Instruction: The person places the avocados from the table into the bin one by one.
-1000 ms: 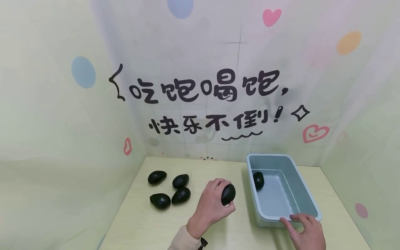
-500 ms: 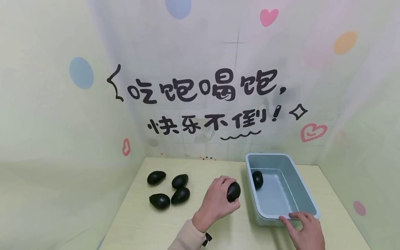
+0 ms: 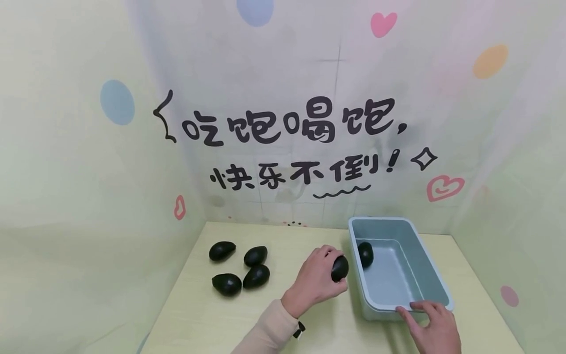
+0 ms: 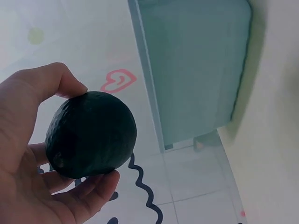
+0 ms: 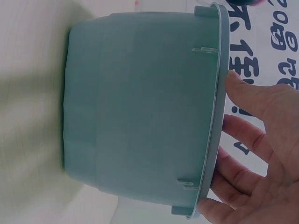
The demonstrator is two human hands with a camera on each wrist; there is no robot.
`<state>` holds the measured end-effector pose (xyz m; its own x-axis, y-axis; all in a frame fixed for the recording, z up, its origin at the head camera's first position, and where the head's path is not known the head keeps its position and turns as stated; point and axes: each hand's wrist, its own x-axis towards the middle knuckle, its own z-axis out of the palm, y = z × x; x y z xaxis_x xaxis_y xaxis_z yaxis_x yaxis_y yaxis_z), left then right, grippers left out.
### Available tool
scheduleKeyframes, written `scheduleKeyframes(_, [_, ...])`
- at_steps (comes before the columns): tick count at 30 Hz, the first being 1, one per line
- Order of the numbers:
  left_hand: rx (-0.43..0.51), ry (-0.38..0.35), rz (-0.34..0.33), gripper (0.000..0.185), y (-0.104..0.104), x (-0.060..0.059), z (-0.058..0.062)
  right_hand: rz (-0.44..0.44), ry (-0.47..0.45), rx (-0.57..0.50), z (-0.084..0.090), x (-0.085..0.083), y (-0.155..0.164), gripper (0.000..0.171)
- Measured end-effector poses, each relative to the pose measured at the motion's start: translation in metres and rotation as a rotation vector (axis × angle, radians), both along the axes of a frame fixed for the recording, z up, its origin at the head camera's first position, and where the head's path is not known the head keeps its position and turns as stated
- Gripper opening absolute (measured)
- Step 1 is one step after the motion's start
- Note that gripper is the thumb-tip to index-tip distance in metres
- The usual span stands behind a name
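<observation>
So a dark avocado (image 3: 340, 268) is held in the left hand (image 3: 317, 281), fingers and thumb curled snug around it, with only the far end of the fruit poking out past the fingertips. In the left wrist view the avocado (image 4: 91, 134) is seen cupped between the thumb on top and the fingers (image 4: 96, 191) underneath, so the grip is closed on it, not loose. It's carried above the tabletop (image 3: 208, 314), just short of the near-left wall of the teal bin (image 3: 359, 280); the rim is right beside the fruit, and whether the two touch can't be told.

The right hand (image 3: 431, 327) is laid on the bin's near rim, fingers fairly straight and spread along the edge, nothing clamped. From the right wrist view the fingers (image 5: 252, 100) are seen resting against the lip of the bin (image 5: 140, 116), with the palm kept outside the wall.

Past the held fruit, inside the bin, one more avocado (image 3: 365, 254) is parked against the left wall at the far end. The rest of the bin floor toward the right hand is bare, so plenty of room is left there.

Behind the left hand, well apart from it, four avocados (image 3: 240, 269) are bunched together on the table. A stretch of bare table is left between that bunch and the grip
</observation>
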<state>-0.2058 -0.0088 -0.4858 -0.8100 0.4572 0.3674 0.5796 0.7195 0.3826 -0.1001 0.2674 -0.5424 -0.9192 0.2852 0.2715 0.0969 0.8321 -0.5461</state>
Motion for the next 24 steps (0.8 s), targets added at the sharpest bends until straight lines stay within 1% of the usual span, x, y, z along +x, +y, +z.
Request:
scheduleKeyframes(4, [-0.001,0.018,-0.008,0.051,0.009,-0.003,0.006,-0.006,-0.02,-0.013,0.001,-0.001,0.0,0.033])
scheduleKeyframes(9, [-0.004,0.032,-0.016,0.049,0.014,-0.004,0.01,-0.012,0.002,-0.011,-0.001,-0.001,-0.001,0.031])
scheduleKeyframes(14, [-0.009,0.043,-0.011,0.051,0.016,-0.006,0.01,-0.008,0.01,-0.001,-0.001,-0.002,-0.002,0.032])
scheduleKeyframes(18, [-0.019,0.051,-0.022,0.052,0.019,-0.009,0.01,-0.01,0.014,0.002,-0.002,-0.002,-0.001,0.032])
scheduleKeyframes(24, [-0.015,0.038,-0.063,0.051,0.03,-0.012,0.012,-0.021,0.078,0.015,-0.004,-0.001,0.0,0.028])
